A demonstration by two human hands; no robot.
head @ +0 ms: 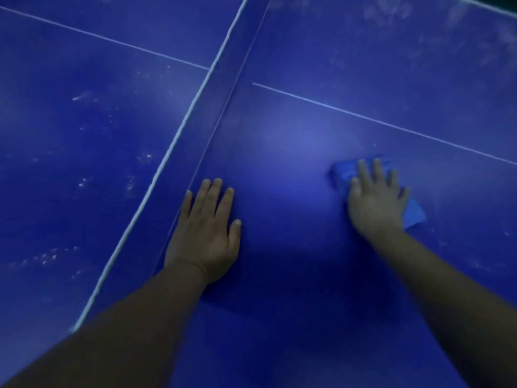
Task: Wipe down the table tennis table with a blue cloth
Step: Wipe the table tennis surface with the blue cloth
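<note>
Hands, two, lie flat: left hand on table, right hand pressing one cloth.

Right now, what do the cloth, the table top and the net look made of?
Blue cloth under the right hand: soft woven or microfibre fabric, judging by its folds. Table top: hard, smooth painted board, semi-matte; it shows a soft sheen and dusty smears. Net: thin sheer mesh with a white tape edge, probably synthetic.
</note>
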